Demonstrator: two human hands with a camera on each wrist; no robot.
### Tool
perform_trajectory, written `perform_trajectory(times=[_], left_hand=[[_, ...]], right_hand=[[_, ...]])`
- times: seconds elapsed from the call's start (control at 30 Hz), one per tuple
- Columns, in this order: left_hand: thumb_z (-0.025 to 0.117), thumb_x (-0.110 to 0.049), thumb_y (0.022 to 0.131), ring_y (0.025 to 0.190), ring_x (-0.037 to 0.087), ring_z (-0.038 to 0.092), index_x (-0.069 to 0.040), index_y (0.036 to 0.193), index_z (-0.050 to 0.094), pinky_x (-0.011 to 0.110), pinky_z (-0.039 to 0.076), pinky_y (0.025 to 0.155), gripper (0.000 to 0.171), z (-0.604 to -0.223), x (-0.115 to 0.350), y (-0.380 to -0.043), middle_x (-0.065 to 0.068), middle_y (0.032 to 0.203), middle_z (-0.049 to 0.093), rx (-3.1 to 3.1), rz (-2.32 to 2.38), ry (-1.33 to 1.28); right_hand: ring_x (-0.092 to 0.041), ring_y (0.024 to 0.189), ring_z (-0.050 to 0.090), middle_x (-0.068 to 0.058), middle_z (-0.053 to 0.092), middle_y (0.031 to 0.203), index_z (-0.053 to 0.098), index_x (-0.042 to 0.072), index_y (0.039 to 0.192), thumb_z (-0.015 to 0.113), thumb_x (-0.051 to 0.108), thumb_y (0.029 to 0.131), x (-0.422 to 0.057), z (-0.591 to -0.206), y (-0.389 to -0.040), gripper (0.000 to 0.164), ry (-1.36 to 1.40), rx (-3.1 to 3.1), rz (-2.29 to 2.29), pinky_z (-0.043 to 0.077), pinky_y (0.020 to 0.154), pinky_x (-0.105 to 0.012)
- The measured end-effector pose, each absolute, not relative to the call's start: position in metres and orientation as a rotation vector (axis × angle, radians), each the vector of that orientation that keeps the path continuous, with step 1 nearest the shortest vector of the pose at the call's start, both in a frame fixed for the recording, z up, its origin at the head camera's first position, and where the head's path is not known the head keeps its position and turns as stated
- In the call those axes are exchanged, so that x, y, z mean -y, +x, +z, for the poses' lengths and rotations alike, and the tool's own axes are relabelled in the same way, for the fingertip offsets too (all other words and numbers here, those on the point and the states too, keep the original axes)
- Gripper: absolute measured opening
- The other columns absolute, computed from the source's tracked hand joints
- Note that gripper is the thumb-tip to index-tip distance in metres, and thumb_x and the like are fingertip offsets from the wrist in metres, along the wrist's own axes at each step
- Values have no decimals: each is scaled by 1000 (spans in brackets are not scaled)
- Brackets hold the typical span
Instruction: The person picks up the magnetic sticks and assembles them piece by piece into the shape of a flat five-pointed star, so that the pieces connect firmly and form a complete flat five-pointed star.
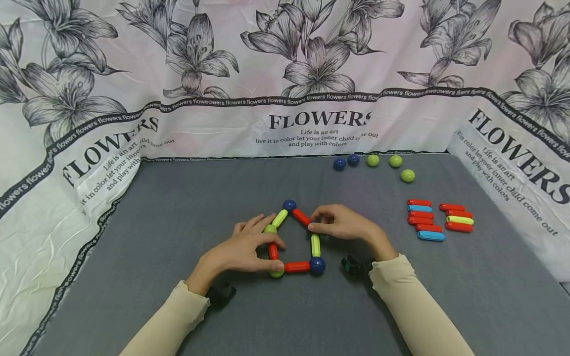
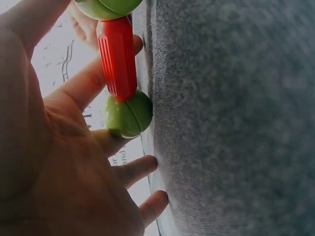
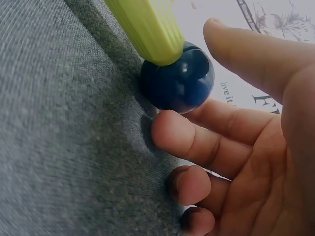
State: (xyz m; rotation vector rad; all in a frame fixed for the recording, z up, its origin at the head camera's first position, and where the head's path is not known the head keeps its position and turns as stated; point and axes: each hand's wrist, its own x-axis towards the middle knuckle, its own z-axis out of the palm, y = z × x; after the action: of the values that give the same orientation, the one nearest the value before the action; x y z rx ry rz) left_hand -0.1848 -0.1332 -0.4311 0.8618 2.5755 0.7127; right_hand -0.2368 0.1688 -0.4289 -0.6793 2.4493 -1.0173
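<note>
Five-sided frame (image 1: 297, 267) of rods and balls lies on the grey counter (image 1: 200, 183); places below taken from it.

Left hand (image 1: 247, 248) at the frame's left side, fingers spread, thumb on the near-left green ball (image 1: 277, 273), index behind the left red rod (image 2: 118, 59). Right hand (image 1: 342, 223) at the frame's right corner, fingers curled about a blue ball (image 3: 172, 86); thumb stands off it in the wrist view. Yellow-green rod (image 3: 152, 32) joins that ball. Far-right red rod (image 1: 301, 217) reaches the same corner; hand hides whether it is seated.

Judged step: settling that corner. Best with left hand steady but light, ball pushed along the red rod's line, not across it, frame flat throughout.

Loose balls (image 1: 395, 161) beyond the frame, rightward; spare rods (image 1: 420, 214) well right of it.
</note>
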Motion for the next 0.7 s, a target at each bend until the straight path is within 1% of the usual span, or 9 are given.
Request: perform_trajectory(times=[0.1, 0.27, 0.33, 0.5, 0.7], left_hand=[[67, -72, 83, 158, 37, 10, -43, 111, 68, 64, 12, 118, 40, -432, 133, -185, -1, 171, 19, -2577, 704, 863], [69, -70, 83, 158, 38, 11, -41, 104, 65, 66, 12, 117, 36, -432, 132, -186, 1, 171, 21, -2578, 706, 860], [69, -69, 83, 158, 36, 10, -41, 103, 65, 65, 12, 118, 35, -431, 133, -186, 1, 171, 20, -2577, 703, 854], [69, -68, 83, 159, 31, 12, -41, 104, 64, 63, 13, 119, 35, -431, 134, -186, -3, 171, 19, -2578, 690, 843], [69, -69, 83, 158, 31, 12, -41, 107, 65, 62, 13, 119, 37, -431, 133, -187, -1, 170, 21, -2571, 700, 830]], right_hand=[[-14, 69, 55, 3, 64, 81, 71, 15, 115, 68, 36, 98, -170, -428, -237, 27, -663, -2465, -1016, 44, 62, -28], [-14, 70, 56, 2, 65, 82, 72, 16, 113, 69, 36, 97, -170, -428, -236, 25, -657, -2477, -1016, 45, 63, -28], [-14, 70, 57, 2, 66, 83, 72, 16, 113, 69, 36, 97, -170, -429, -236, 25, -662, -2474, -1018, 46, 64, -29], [-14, 71, 58, 2, 67, 84, 72, 17, 113, 69, 38, 97, -169, -430, -236, 27, -669, -2475, -1014, 47, 65, -30], [-15, 71, 58, 3, 68, 86, 72, 18, 114, 68, 37, 98, -171, -429, -236, 26, -676, -2482, -1013, 48, 65, -30]])
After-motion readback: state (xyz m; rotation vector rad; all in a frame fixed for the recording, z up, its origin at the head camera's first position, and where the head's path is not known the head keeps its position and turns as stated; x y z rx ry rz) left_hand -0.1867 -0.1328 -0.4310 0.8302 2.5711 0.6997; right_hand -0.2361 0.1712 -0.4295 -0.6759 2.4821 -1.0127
